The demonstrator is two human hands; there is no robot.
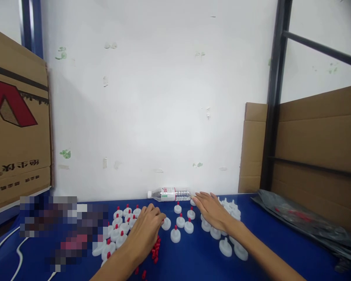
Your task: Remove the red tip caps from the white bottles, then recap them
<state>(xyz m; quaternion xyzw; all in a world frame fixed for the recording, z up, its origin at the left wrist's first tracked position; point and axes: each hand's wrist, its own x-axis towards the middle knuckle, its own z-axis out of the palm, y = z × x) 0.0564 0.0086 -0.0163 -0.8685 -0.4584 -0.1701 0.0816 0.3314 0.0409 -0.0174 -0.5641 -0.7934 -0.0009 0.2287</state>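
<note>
My left hand (144, 230) is closed, its fingers curled down at a white nozzle cap (166, 224) that tilts at the fingertips; the fingers hide its top. Below that hand lies a pile of small red tips (156, 249). My right hand (213, 210) reaches over the right-hand group of white nozzle caps without red tips (225, 247), its fingers stretched out and flat. Beyond its fingertips a white cap (192, 202) is partly covered. Between the hands stand several white caps with red tips (175, 234). More red-tipped caps (117, 232) crowd left of my left hand.
A clear plastic bottle (171, 194) lies on its side against the white wall, at the back of the blue table (199, 261). Cardboard (17, 128) stands at the left, white cables (19, 249) below it. A dark plastic bag (307, 222) lies at the right edge.
</note>
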